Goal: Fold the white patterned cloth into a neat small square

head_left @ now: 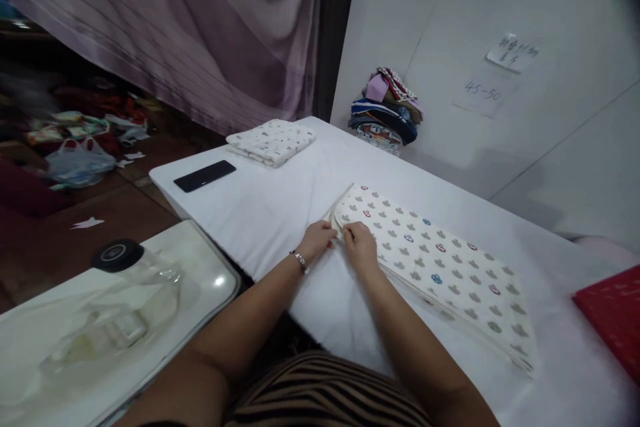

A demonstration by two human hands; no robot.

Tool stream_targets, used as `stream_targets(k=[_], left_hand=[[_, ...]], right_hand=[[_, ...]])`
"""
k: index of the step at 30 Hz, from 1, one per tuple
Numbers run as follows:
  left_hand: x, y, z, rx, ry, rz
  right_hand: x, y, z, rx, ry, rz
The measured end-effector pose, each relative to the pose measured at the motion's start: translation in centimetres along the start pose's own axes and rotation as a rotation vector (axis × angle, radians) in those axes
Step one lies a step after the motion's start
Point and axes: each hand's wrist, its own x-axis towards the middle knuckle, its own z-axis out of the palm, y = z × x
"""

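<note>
A cream cloth with small grey, red and blue motifs (440,267) lies folded into a long strip across the white-covered table (280,207). My left hand (317,240), with a bracelet at the wrist, pinches the cloth's near left edge. Close beside it, my right hand (361,245) rests on top of the same corner, fingers curled and gripping the fabric. Both hands meet at that end of the strip.
A second folded patterned cloth (273,140) and a black phone (205,175) lie at the table's far left. A pile of mixed fabrics (387,107) sits against the wall. A red cloth (613,317) is at right. A clear bottle (120,293) lies on a side table at left.
</note>
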Motion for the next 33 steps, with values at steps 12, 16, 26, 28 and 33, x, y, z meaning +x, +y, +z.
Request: stream_targets(k=[12, 16, 26, 28, 33], left_hand=[[-0.5, 0.6, -0.3, -0.039, -0.029, -0.001], [-0.8, 0.7, -0.4, -0.092, -0.065, -0.001], [-1.2, 1.0, -0.5, -0.08, -0.071, 0.01], [-1.2, 0.9, -0.4, -0.055, -0.063, 0.0], [-0.7, 0.4, -0.3, -0.052, -0.06, 0.011]], right_hand=[[0.0, -0.4, -0.1, -0.029, -0.087, -0.004], [0.1, 0.0, 0.0, -0.004, -0.088, 0.016], [0.5, 0.3, -0.1, 0.082, -0.108, 0.062], [0.4, 0.2, -0.1, 0.076, -0.086, 0.055], [-0.1, -0.1, -0.1, 0.03, -0.012, -0.001]])
